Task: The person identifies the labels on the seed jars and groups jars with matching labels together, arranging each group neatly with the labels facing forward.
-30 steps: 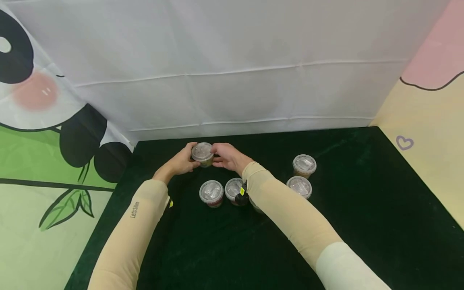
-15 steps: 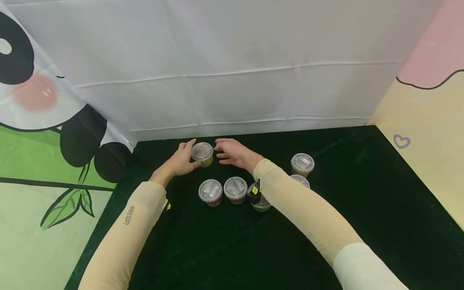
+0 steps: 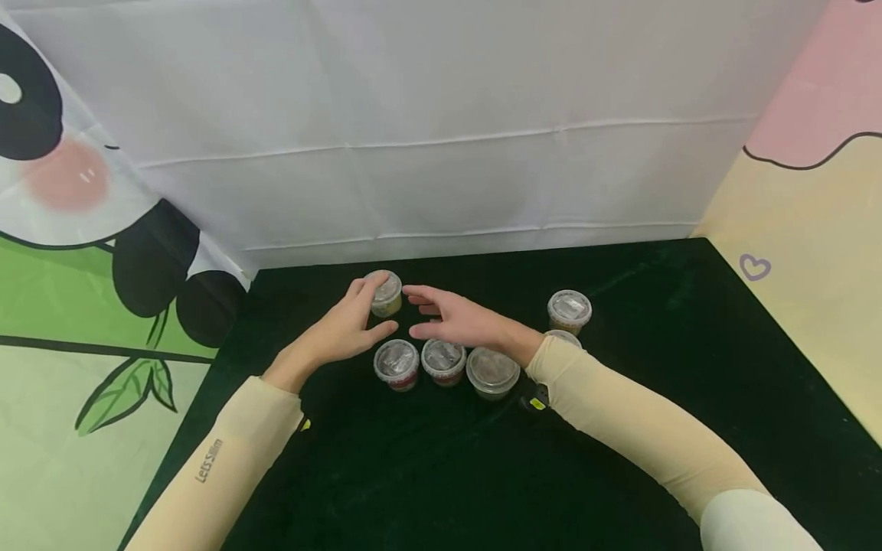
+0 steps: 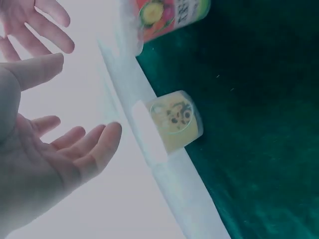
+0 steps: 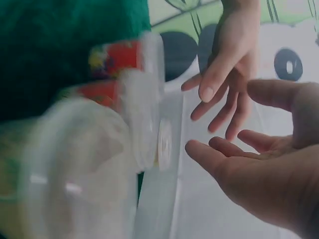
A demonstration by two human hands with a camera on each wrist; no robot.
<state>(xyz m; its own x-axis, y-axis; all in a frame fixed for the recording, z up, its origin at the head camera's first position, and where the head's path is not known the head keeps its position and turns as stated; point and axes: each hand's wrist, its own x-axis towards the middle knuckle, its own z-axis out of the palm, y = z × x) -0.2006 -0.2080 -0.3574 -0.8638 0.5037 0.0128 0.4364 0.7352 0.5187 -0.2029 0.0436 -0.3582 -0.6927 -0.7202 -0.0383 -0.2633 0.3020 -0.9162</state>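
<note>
My left hand point(image 3: 334, 330) is open, fingers extended, just in front of a small lidded plastic tub point(image 3: 388, 306) with yellowish contents, partly covering its lid in the head view. The left wrist view shows this yellow tub point(image 4: 175, 122) standing apart from the fingers. My right hand point(image 3: 463, 318) is also open, its fingers pointing left toward the other hand, with nothing held. Just below the hands stand two red-labelled tubs point(image 3: 396, 366) and a wider clear-lidded tub point(image 3: 493, 373) in a row.
Farther right on the dark green cloth-covered table point(image 3: 661, 398) stands another lidded tub point(image 3: 570, 308). In front of it is one more tub point(image 3: 565, 335), partly hidden by the right forearm. A white curtain point(image 3: 441, 184) hangs along the back edge.
Both hands have let go of the yellow tub and drawn back toward the front row; the right hand left it first. The tub stays at the back left.
</note>
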